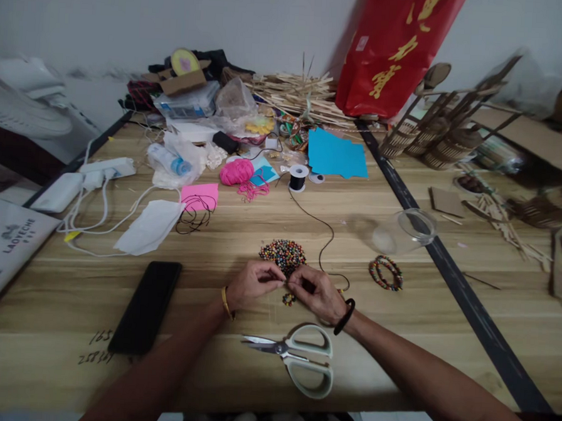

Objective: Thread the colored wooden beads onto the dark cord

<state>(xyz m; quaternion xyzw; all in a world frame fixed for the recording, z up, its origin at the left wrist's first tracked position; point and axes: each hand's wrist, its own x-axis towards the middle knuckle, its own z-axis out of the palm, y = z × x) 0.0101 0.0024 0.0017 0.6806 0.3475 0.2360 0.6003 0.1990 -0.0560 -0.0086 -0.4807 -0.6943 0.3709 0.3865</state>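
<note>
My left hand (253, 283) and my right hand (317, 292) meet over the wooden table (242, 233), both pinched on a thin black cord with a short run of coloured beads (288, 297) hanging between them. A heap of loose coloured beads (282, 253) lies just beyond my fingers. The cord (324, 233) runs back to a black spool (298, 177). A finished bead bracelet (386, 272) lies to the right.
Scissors (296, 356) lie near the front edge and a black phone (146, 305) at the left. A clear plastic jar (402, 231) lies on its side. Farther back are pink yarn (236, 171), blue paper (335, 153), a face mask (149, 227) and wooden sticks (296, 93).
</note>
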